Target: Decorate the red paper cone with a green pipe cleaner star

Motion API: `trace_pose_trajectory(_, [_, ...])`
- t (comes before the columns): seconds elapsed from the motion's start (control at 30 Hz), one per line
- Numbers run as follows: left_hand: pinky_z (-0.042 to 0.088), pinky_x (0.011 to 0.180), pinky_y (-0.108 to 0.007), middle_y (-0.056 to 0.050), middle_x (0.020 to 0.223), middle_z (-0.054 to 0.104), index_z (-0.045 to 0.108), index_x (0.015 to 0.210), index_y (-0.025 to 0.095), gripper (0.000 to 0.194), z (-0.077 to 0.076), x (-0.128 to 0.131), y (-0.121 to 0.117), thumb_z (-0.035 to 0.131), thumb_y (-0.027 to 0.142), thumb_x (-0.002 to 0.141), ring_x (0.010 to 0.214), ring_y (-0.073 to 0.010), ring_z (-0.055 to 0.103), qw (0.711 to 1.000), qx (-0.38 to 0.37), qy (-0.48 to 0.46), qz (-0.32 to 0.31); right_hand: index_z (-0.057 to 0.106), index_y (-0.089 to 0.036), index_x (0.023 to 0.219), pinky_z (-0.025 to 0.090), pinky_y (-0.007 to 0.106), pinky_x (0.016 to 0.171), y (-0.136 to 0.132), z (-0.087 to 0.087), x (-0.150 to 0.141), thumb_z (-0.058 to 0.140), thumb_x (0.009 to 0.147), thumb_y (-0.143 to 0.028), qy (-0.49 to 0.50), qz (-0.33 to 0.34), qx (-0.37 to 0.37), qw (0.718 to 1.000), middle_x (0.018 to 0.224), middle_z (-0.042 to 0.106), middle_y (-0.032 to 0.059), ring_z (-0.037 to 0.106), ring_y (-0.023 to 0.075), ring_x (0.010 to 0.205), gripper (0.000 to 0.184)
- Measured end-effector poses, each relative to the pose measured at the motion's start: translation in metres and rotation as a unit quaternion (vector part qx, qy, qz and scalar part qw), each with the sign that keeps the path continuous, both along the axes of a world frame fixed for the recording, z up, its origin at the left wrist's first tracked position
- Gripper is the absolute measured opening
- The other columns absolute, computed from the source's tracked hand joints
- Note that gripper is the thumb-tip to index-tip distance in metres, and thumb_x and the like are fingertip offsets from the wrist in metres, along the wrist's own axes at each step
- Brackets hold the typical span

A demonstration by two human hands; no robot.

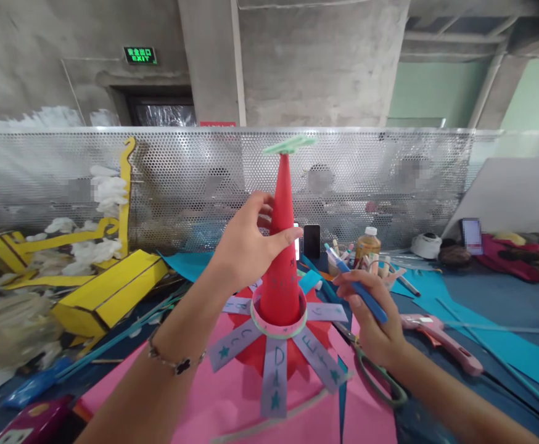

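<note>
Bare concrete walls (pixel 66 61) and a green exit sign (pixel 140 55) rise behind a perforated metal screen (pixel 251 154), and pixelated patches behind its holes are impossible to make out. At the left of the crowded surface, yellow card pieces (pixel 107 296) lie beside bunched white paper flowers (pixel 110 191). The left hand (pixel 246 246) is curved around a red paper cone (pixel 281 290), its fingers at the cone's left side and its thumb across the front. This looks like a steadying hold, since the tall, narrow cone stands upright under a mint-green paper topper (pixel 289 145). The cone sits centrally inside a pink-and-green paper ring (pixel 279 328), with lettered lilac paper strips (pixel 274 385) radiating over a pink sheet (pixel 135 388). A black phone (pixel 311 241) lies behind it, and a bright sliver beside the cone is too hidden to identify. Farther right stands a bottled drink (pixel 367 246). The right hand (pixel 371 314) is closed around a blue marker (pixel 371 302), held slanted as if ready for use. Below it, green-handled scissors (pixel 380 379) have their blades hidden. A pink glue gun (pixel 440 342) rests on teal paper (pixel 496 333), and red cloth (pixel 514 259) is cut off at the far edge.
</note>
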State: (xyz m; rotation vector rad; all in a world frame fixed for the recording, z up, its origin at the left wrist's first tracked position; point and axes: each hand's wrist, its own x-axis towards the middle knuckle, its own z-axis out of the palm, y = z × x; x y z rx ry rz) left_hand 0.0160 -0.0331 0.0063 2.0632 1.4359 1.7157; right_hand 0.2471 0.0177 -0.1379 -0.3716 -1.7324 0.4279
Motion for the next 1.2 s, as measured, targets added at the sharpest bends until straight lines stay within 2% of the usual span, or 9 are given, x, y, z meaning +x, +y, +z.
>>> trace_pose_trajectory(0.17, [0.057, 0.077, -0.039, -0.004, 0.099, 0.070, 0.057, 0.105, 0.022, 0.041, -0.002, -0.002, 0.003, 0.083, 0.039, 0.078, 0.088, -0.0221, 0.067, 0.999, -0.002, 0.004, 0.038, 0.058, -0.028, 0.123, 0.052, 0.033, 0.074, 0.000, 0.002, -0.001, 0.049, 0.104, -0.026, -0.032, -0.012, -0.002, 0.999, 0.106, 0.065, 0.0065, 0.062, 0.0194, 0.083, 0.021])
trace_pose_trajectory(0.33, [0.054, 0.073, -0.037, -0.002, 0.090, 0.070, 0.057, 0.100, 0.023, 0.042, -0.005, 0.000, 0.005, 0.085, 0.041, 0.075, 0.080, -0.0204, 0.067, 0.999, -0.001, 0.005, 0.051, 0.060, -0.027, 0.121, 0.053, 0.036, 0.078, -0.003, 0.004, 0.000, 0.050, 0.102, -0.026, -0.085, -0.018, 0.043, 0.995, 0.106, 0.066, 0.0072, 0.065, 0.0221, 0.087, 0.021])
trace_pose_trajectory(0.47, [0.052, 0.069, -0.035, -0.001, 0.090, 0.069, 0.056, 0.097, 0.023, 0.043, -0.008, 0.005, 0.006, 0.085, 0.046, 0.074, 0.076, -0.0192, 0.065, 0.997, 0.011, 0.013, 0.078, 0.060, -0.028, 0.122, 0.053, 0.034, 0.078, -0.003, 0.001, -0.001, 0.050, 0.103, -0.027, -0.035, 0.005, 0.008, 0.999, 0.106, 0.066, 0.0064, 0.064, 0.0212, 0.087, 0.021])
trace_pose_trajectory(0.67, [0.050, 0.069, -0.037, -0.004, 0.095, 0.070, 0.052, 0.096, 0.023, 0.039, -0.015, 0.010, 0.012, 0.076, 0.052, 0.083, 0.078, -0.0201, 0.064, 0.993, 0.016, 0.052, 0.107, 0.060, -0.028, 0.124, 0.053, 0.033, 0.080, 0.001, -0.002, -0.001, 0.051, 0.105, -0.032, 0.022, 0.028, -0.046, 0.998, 0.104, 0.066, 0.0057, 0.062, 0.0201, 0.089, 0.022])
trace_pose_trajectory(0.97, [0.051, 0.078, -0.040, -0.006, 0.106, 0.072, 0.063, 0.105, 0.022, 0.030, -0.014, 0.001, 0.013, 0.066, 0.046, 0.089, 0.085, -0.0226, 0.065, 0.990, -0.066, 0.107, 0.057, 0.060, -0.029, 0.121, 0.052, 0.032, 0.078, 0.000, 0.000, -0.002, 0.051, 0.105, -0.032, -0.009, 0.030, -0.061, 0.998, 0.102, 0.065, 0.0039, 0.062, 0.0193, 0.089, 0.019])
trace_pose_trajectory(1.1, [0.051, 0.082, -0.042, -0.006, 0.104, 0.074, 0.068, 0.105, 0.021, 0.026, -0.012, -0.005, 0.012, 0.063, 0.043, 0.090, 0.089, -0.0247, 0.067, 0.980, -0.117, 0.162, 0.006, 0.060, -0.028, 0.119, 0.052, 0.030, 0.075, -0.002, 0.003, -0.001, 0.050, 0.106, -0.032, -0.042, 0.022, -0.055, 0.997, 0.098, 0.066, 0.0029, 0.061, 0.0170, 0.083, 0.017])
trace_pose_trajectory(1.2, [0.051, 0.080, -0.040, -0.006, 0.102, 0.076, 0.070, 0.103, 0.020, 0.024, -0.011, -0.006, 0.012, 0.063, 0.039, 0.089, 0.089, -0.0241, 0.068, 0.980, -0.118, 0.162, 0.004, 0.061, -0.027, 0.117, 0.052, 0.029, 0.074, -0.002, 0.004, -0.001, 0.049, 0.105, -0.032, -0.050, 0.016, -0.050, 0.997, 0.097, 0.067, 0.0031, 0.062, 0.0171, 0.083, 0.017])
